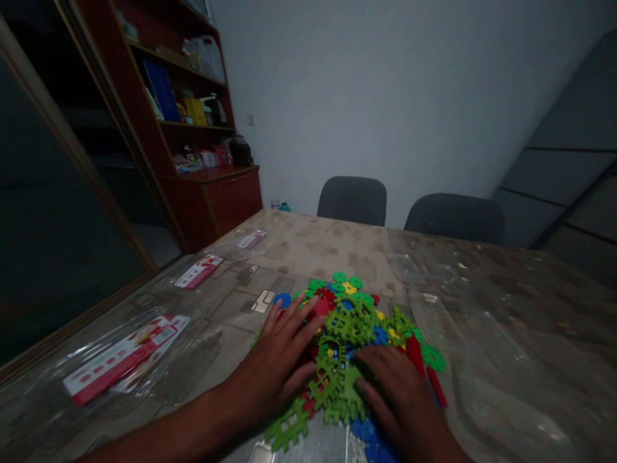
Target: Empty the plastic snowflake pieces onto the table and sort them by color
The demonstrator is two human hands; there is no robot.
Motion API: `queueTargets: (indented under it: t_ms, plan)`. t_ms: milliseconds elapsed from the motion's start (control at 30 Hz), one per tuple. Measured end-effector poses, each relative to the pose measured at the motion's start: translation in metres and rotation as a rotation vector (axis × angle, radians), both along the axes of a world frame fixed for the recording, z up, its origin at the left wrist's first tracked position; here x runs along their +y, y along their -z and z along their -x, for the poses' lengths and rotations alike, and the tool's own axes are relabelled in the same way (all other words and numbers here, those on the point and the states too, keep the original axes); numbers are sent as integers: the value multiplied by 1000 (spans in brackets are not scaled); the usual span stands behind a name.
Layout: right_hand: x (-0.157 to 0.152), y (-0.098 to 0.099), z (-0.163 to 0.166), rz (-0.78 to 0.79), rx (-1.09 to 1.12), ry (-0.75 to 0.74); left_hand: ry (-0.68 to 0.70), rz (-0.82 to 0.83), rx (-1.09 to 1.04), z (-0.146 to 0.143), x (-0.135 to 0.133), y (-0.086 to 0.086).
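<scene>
A heap of plastic interlocking building pieces in green, red, blue and yellow lies on the table in front of me. My left hand rests on the heap's left side, fingers spread and stretched forward. On the right side my right hand touches the pieces, its fingers bent a little and partly in shadow; whether it grips one I cannot make out. Between the hands lie green notched pieces. Round green discs and red strips sit at the heap's right edge.
Clear plastic packaging with a red and white card lies at the left of the patterned table, with smaller packets beyond. More clear plastic covers the right side. Two grey chairs stand behind. A red cabinet is at the back left.
</scene>
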State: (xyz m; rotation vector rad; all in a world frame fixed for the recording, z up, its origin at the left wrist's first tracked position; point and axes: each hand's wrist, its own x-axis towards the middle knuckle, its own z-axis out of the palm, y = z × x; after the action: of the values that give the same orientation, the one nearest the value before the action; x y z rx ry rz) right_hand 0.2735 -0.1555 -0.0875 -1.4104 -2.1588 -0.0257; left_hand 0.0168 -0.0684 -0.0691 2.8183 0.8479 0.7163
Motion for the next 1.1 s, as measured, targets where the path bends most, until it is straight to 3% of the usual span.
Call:
queueTargets:
  t_ms: [167,267,400,567,867,1100]
  plan:
    - [-6,-11,6,201,-71,-9,192,-29,-264,6,-2,-3]
    - [-6,-13,8,301,-98,4,230,-71,-333,3,0,-6]
    - [-4,-12,7,336,-88,-16,249,-77,-264,1,2,-8]
    - [-3,-10,7,290,-81,43,313,-42,15,5,0,-3]
    - [11,7,5,26,72,146,39,52,123,8,7,16]
    - [18,8,-7,63,264,252,-72,82,96,8,13,26]
